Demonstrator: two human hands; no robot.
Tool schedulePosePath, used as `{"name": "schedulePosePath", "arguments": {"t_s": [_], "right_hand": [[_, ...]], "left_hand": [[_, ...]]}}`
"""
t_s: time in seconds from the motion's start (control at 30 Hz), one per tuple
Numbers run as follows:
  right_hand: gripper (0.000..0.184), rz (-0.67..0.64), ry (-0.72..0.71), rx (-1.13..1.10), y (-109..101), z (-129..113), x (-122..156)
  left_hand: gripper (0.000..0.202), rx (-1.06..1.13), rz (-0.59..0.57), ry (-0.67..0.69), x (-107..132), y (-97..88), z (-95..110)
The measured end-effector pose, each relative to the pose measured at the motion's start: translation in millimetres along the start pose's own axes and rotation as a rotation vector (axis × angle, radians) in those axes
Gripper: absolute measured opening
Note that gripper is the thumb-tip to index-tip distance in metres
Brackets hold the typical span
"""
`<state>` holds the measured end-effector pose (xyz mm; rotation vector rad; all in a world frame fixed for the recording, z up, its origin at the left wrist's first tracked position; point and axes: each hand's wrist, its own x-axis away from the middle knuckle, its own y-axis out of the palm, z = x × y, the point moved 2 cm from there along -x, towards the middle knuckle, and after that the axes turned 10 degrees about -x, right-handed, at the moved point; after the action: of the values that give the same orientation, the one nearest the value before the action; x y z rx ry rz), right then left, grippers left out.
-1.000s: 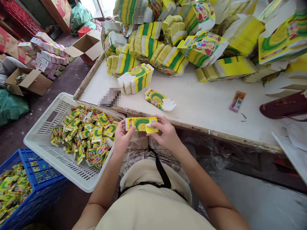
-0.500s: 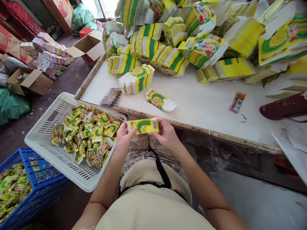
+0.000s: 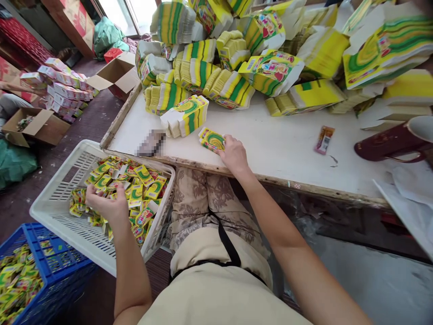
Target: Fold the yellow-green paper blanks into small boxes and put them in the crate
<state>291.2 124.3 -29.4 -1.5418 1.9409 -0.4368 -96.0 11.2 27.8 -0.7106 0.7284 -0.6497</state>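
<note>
Over the white plastic basket (image 3: pixel 57 194) on the left, my left hand (image 3: pixel 111 203) is open, its thumb and fingers apart and nothing visible between them. Small filled-looking yellow-and-green cartons (image 3: pixel 145 174) lie heaped in that basket just under it. At the table's front edge my right hand (image 3: pixel 235 155) grips the right end of a small stack of flattened yellow cartons (image 3: pixel 210 139) lying on the white tabletop. That end is hidden by the fingers. A thicker bundle of flattened cartons (image 3: pixel 187 115) stands just behind it.
Many bundles of carton blanks (image 3: pixel 196 58) are piled along the back of the table (image 3: pixel 291 158). To the right lie a small sachet (image 3: pixel 324 140) and a tipped maroon mug (image 3: pixel 389 142). A blue crate (image 3: pixel 57 257) of cartons stands at lower left, an open cardboard box (image 3: pixel 117 74) beyond.
The carton that both hands held is no longer between them. My left hand has moved left over the basket and opened; my right hand has reached forward onto the cartons on the table.
</note>
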Motion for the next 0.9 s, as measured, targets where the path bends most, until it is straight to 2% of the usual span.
{"name": "schedulePosePath", "arguments": {"t_s": [0.1,0.13,0.2,0.3,0.43,0.53,0.6,0.67,0.8,0.9], "right_hand": [[0.023,-0.044,-0.01,0.133,10.6,10.4,-8.7],[0.023,-0.057,-0.019,0.149,12.2,11.5,-8.3],[0.029,-0.065,-0.02,0.16,11.7,11.0,-5.6],[0.034,-0.036,-0.002,0.102,4.5,5.4,-1.1],[0.025,0.017,0.015,-0.231,-8.4,-12.3,9.6],[0.036,-0.048,0.008,-0.601,-13.7,-37.7,33.1],[0.04,-0.21,-0.005,-0.783,-12.4,-58.5,56.8],[0.036,-0.421,-0.001,-0.931,-9.0,-77.6,82.3],[0.038,-0.512,0.022,-1.129,-9.8,-98.5,114.8],[0.047,-0.544,-0.007,-1.085,-10.9,-102.8,121.1]], "left_hand": [[0.069,0.103,-0.111,0.004,20.5,24.3,10.4],[0.065,0.147,-0.186,0.022,28.2,33.5,16.8],[0.058,0.222,-0.294,0.055,41.5,47.5,30.2],[0.051,0.305,-0.404,0.11,55.7,57.5,48.3],[0.048,0.514,-0.589,0.108,76.1,66.2,70.2],[0.061,0.859,-0.751,0.088,97.0,73.7,94.2],[0.063,1.103,-0.763,0.055,107.4,73.9,113.6],[0.053,1.28,-0.7,-0.032,111.1,69.6,131.9],[0.036,1.494,-0.562,-0.205,104.1,56.3,157.5],[0.042,1.52,-0.504,-0.286,102.1,53.7,161.6]]}}
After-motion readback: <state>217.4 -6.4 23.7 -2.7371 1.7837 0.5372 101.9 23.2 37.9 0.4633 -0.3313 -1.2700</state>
